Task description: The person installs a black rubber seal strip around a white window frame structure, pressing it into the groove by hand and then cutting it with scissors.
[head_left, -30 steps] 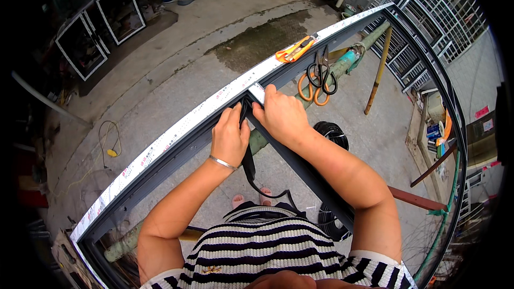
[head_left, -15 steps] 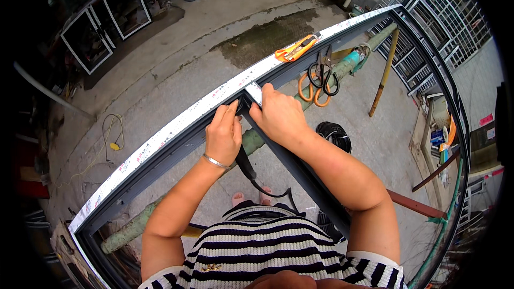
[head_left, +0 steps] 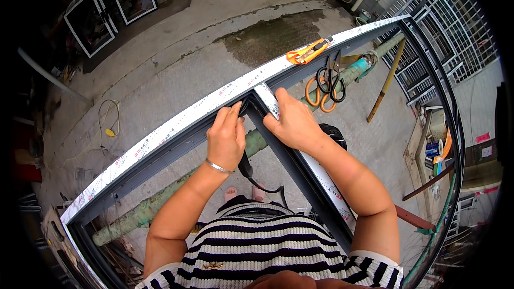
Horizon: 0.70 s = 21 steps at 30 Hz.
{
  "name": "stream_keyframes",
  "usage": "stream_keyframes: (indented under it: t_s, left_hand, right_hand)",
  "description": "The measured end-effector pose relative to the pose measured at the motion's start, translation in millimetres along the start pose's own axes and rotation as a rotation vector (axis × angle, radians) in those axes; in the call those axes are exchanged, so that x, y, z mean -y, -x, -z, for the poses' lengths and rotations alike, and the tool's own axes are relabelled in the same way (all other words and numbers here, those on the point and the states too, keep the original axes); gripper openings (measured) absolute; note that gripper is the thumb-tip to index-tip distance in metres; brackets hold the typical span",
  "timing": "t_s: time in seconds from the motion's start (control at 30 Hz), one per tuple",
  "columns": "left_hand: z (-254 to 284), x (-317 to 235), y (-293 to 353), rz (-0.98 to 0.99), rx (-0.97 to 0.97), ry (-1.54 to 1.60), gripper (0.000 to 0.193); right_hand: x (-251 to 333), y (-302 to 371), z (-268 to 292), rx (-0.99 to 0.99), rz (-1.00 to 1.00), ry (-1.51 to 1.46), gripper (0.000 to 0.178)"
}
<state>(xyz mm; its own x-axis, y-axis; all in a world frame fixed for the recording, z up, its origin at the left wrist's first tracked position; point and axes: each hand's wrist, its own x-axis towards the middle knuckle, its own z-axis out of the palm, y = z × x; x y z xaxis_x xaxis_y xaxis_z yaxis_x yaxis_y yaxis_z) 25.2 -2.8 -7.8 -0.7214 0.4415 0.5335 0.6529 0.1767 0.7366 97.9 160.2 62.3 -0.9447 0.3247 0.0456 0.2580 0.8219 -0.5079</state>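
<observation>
Both hands have slid leftward — left hand (head_left: 226, 138) and right hand (head_left: 292, 123) pinching the black gasket strip (head_left: 247, 168) into the frame corner (head_left: 251, 96) — open concrete floor (head_left: 214, 43) beyond.

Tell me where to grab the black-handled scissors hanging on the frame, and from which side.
Take the black-handled scissors by the two handle loops, coming from the person's side, below the top rail. The blades point up and rest across the rail, so the loops hang free in the opening, beside the orange-handled scissors.
</observation>
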Motion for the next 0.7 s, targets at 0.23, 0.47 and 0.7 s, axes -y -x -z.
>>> stream_keyframes:
  t_s: [0.23, 0.47, 0.7]
  left_hand:
    - [-2, -7, -3, -0.005, -0.006, -0.033, 0.034]
    - [-6, -7, -6, -0.012, 0.009, -0.036, 0.034]
    - [-2, -8, -6, 0.024, 0.026, -0.051, 0.033]
  right_hand:
    - [0, 0, -4, -0.022, 0.051, 0.023, 0.032]
    - [-1, 3, -4, -0.037, 0.065, 0.025, 0.033]
    - [16, 2, 3, -0.005, 0.034, 0.177, 0.049]
